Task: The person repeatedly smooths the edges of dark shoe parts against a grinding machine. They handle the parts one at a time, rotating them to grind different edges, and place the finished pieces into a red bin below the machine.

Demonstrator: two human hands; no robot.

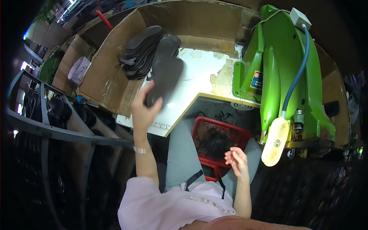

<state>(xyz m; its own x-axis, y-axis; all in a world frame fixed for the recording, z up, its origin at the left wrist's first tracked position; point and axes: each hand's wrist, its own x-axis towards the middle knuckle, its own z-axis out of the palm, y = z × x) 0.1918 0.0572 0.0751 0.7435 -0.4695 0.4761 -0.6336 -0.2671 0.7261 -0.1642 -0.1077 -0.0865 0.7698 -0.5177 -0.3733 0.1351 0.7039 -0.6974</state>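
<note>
Head view, left hand (142, 109): thumb and fingers pinching a dark-grey, flat, sole-shaped piece (168, 76), apparently by its near end; blurred.
Piece: over white tabletop (197, 73), near similar stacked pieces (138, 50).
Right hand (238, 161): half-curled, empty, near red plastic basket (239, 135).

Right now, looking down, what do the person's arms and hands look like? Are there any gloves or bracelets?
No gloves: the left hand and right hand are bare. A thin, pale, shiny band circles the left wrist; none shows on the right. The left sleeve is pale lilac and short, leaving the forearm uncovered.
</note>
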